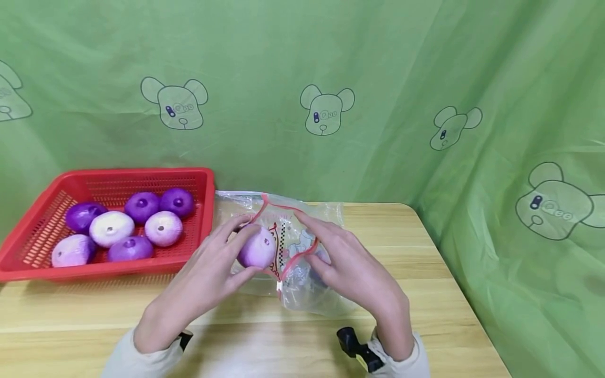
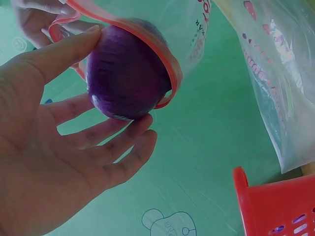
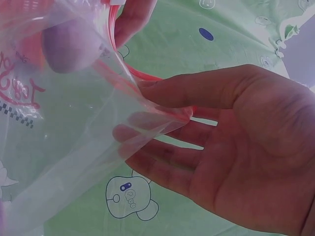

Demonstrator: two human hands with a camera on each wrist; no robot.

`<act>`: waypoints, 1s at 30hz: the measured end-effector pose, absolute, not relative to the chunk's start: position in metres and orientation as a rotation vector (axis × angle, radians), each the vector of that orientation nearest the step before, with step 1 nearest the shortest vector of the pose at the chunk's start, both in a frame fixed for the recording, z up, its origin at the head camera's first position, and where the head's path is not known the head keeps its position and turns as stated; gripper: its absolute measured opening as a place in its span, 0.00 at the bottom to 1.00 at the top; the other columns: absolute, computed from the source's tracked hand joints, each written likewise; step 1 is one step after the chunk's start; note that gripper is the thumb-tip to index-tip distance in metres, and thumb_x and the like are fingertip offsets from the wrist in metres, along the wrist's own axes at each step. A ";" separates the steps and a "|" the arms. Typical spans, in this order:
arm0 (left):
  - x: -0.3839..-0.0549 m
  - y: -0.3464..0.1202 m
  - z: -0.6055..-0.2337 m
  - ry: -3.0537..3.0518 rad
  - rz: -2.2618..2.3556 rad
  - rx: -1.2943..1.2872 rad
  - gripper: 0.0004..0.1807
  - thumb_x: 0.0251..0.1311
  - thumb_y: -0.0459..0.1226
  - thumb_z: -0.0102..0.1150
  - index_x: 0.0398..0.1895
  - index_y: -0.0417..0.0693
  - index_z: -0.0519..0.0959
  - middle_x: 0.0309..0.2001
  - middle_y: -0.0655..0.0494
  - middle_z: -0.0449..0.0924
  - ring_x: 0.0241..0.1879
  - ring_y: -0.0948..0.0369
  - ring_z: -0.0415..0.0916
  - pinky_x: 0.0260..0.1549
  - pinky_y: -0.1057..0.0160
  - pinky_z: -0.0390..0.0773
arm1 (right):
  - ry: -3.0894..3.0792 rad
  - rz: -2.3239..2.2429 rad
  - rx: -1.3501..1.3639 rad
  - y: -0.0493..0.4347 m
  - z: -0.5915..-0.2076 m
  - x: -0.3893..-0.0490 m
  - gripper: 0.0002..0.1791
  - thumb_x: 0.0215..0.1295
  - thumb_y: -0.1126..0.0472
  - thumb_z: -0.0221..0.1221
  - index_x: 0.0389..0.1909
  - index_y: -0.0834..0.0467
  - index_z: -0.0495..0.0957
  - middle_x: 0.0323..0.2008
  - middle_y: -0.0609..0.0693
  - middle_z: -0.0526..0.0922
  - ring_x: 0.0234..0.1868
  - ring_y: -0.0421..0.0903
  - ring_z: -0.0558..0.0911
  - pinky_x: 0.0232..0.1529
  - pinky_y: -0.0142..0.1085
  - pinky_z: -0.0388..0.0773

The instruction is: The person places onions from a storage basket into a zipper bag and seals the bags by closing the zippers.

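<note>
My left hand (image 1: 208, 262) grips a purple onion (image 1: 259, 249) with a pale top, thumb on one side and fingers on the other. In the left wrist view the onion (image 2: 123, 73) sits at the red-edged mouth of a clear zip bag (image 2: 189, 37), partly inside it. My right hand (image 1: 352, 260) pinches the far side of that mouth between thumb and fingers, spreading it apart. Through the plastic of the bag (image 1: 302, 294), a dark rounded shape shows beneath the right hand; its kind is blurred. Red print and a checkered strip mark the film.
A red perforated basket (image 1: 208, 210) on the left holds several purple and whitish onions (image 1: 112, 229). Another clear printed bag (image 2: 275, 83) lies between the basket and the open bag. The wooden table (image 1: 454, 325) meets a green curtain (image 1: 378, 157) behind and at the right.
</note>
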State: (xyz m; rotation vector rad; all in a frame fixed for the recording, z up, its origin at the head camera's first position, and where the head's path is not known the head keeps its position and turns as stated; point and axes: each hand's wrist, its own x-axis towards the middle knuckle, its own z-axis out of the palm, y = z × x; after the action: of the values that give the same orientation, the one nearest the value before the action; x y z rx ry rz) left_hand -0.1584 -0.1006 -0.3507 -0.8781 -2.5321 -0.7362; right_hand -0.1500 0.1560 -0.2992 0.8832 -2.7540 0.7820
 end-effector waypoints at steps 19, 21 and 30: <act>-0.159 -0.101 -0.356 -2.540 -0.649 -0.892 0.39 0.53 0.46 0.75 0.68 0.50 0.71 0.67 0.44 0.67 0.65 0.48 0.67 0.55 0.42 0.75 | -2.751 0.745 0.890 0.154 -0.300 -0.149 0.40 0.65 0.67 0.62 0.76 0.54 0.59 0.65 0.52 0.74 0.46 0.43 0.76 0.50 0.41 0.78; -0.159 -0.101 -0.356 -2.530 -0.645 -0.904 0.40 0.53 0.47 0.75 0.69 0.51 0.70 0.68 0.45 0.67 0.64 0.49 0.68 0.54 0.42 0.76 | -2.753 0.745 0.889 0.155 -0.300 -0.149 0.40 0.64 0.67 0.62 0.76 0.55 0.58 0.67 0.53 0.73 0.47 0.44 0.77 0.50 0.41 0.78; -0.158 -0.103 -0.355 -2.568 -0.645 -0.884 0.40 0.54 0.46 0.73 0.70 0.50 0.68 0.69 0.46 0.65 0.66 0.49 0.66 0.53 0.43 0.77 | -2.793 0.752 0.854 0.155 -0.300 -0.151 0.41 0.64 0.66 0.64 0.76 0.56 0.58 0.70 0.55 0.69 0.67 0.52 0.72 0.66 0.47 0.70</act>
State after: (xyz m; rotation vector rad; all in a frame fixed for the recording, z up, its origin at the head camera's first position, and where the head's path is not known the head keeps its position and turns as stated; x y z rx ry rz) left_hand -0.1582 -0.1034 -0.3546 -0.8836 -2.5683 -0.6449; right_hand -0.1508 0.1546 -0.3003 0.8537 -2.7934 0.7517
